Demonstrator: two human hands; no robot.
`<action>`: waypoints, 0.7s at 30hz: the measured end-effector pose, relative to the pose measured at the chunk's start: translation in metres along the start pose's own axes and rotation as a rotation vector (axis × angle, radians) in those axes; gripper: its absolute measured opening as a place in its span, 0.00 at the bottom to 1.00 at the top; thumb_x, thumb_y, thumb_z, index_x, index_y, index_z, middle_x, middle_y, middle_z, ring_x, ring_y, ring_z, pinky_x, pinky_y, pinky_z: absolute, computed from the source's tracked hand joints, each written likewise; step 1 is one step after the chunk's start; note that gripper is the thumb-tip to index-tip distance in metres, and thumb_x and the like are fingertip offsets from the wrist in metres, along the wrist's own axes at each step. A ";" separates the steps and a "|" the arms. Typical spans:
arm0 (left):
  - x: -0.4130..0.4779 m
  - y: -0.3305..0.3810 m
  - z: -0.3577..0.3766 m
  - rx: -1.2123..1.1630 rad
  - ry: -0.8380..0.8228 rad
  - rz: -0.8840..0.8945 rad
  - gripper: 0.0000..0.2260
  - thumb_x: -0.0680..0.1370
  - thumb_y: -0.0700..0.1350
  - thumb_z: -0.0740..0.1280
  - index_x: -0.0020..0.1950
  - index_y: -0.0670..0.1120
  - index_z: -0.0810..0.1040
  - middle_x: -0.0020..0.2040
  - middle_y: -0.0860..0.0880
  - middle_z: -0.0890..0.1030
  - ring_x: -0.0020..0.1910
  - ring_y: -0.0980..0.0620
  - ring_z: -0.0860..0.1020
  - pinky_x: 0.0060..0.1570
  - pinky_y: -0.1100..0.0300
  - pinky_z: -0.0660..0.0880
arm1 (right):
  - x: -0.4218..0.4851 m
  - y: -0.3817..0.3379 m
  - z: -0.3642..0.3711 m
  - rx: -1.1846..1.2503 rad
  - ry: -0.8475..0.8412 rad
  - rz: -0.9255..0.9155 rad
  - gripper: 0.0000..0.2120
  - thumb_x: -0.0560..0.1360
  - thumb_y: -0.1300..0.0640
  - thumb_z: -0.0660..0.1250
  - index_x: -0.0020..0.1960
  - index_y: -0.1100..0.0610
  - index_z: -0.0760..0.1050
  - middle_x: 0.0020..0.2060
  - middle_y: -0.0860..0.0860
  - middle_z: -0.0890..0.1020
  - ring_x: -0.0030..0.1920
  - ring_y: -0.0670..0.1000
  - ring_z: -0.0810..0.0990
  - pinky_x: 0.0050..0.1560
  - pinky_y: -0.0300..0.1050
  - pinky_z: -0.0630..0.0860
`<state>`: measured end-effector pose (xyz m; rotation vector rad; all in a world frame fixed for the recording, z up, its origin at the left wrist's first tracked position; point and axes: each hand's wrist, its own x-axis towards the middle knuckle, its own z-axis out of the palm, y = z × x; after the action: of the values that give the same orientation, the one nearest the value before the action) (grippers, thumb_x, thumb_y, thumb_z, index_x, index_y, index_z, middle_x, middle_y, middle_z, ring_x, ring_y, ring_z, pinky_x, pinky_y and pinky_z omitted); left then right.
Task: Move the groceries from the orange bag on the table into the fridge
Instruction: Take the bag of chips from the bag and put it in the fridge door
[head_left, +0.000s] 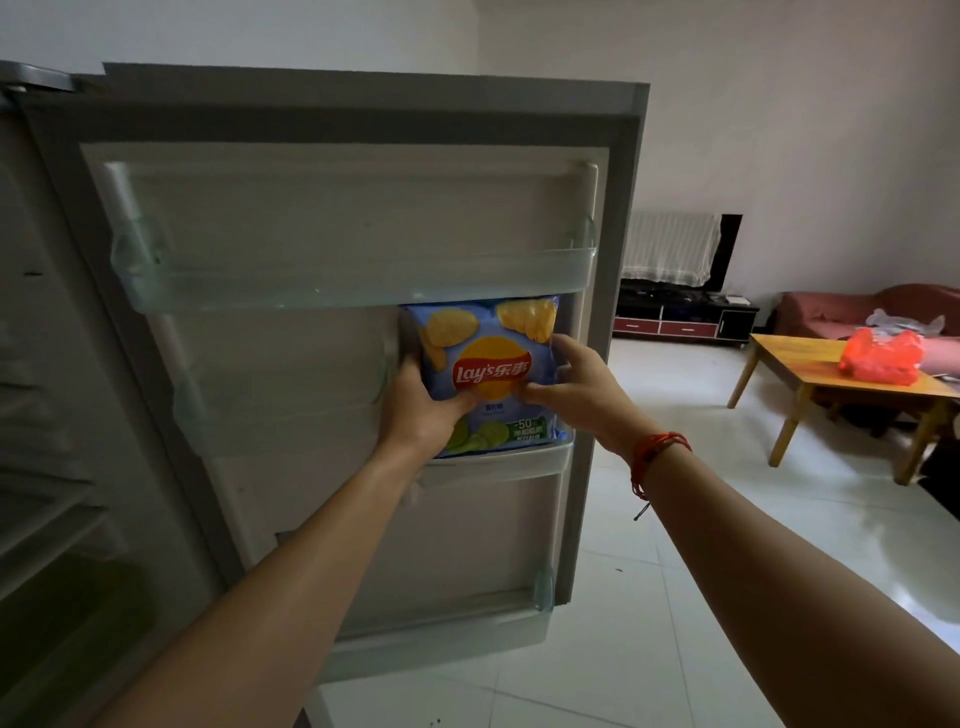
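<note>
Chips bag (488, 374): upright at right end of middle fridge door shelf (498, 457). My left hand (415, 410) and right hand (576, 384) both clasp it. Step: seating. Next: let go, return to orange bag (883, 356) on table (789, 358).

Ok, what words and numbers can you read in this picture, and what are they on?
"Lay's乐事": red and yellow logo on the blue chip bag.
"-50": green patch at the bag's bottom right.
Small print under the logo and the rest of the green patch: too blurred to read.
Nothing else bears readable text.
</note>
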<state>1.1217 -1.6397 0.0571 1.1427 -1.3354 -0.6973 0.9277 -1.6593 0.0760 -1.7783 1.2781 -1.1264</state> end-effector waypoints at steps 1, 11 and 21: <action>0.000 -0.002 0.000 0.019 0.007 -0.002 0.24 0.71 0.37 0.77 0.64 0.45 0.75 0.58 0.47 0.82 0.55 0.49 0.81 0.53 0.53 0.78 | 0.001 0.001 0.001 -0.042 0.004 -0.011 0.25 0.72 0.61 0.77 0.66 0.56 0.73 0.60 0.54 0.82 0.59 0.57 0.83 0.57 0.60 0.82; 0.000 -0.008 0.002 0.234 0.007 -0.060 0.22 0.71 0.39 0.76 0.62 0.43 0.73 0.58 0.45 0.81 0.56 0.44 0.79 0.54 0.51 0.78 | 0.001 0.006 0.006 -0.298 -0.052 -0.025 0.27 0.75 0.58 0.75 0.71 0.54 0.70 0.64 0.54 0.80 0.63 0.56 0.79 0.60 0.48 0.76; -0.016 -0.002 0.000 0.288 -0.006 -0.050 0.21 0.75 0.46 0.73 0.64 0.43 0.69 0.61 0.46 0.78 0.58 0.46 0.77 0.50 0.56 0.74 | -0.016 0.004 0.007 -0.310 0.070 -0.095 0.27 0.73 0.56 0.77 0.68 0.56 0.70 0.61 0.51 0.81 0.54 0.48 0.78 0.44 0.27 0.72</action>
<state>1.1194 -1.6256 0.0495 1.4081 -1.4488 -0.5559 0.9302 -1.6447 0.0654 -2.0595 1.4887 -1.0966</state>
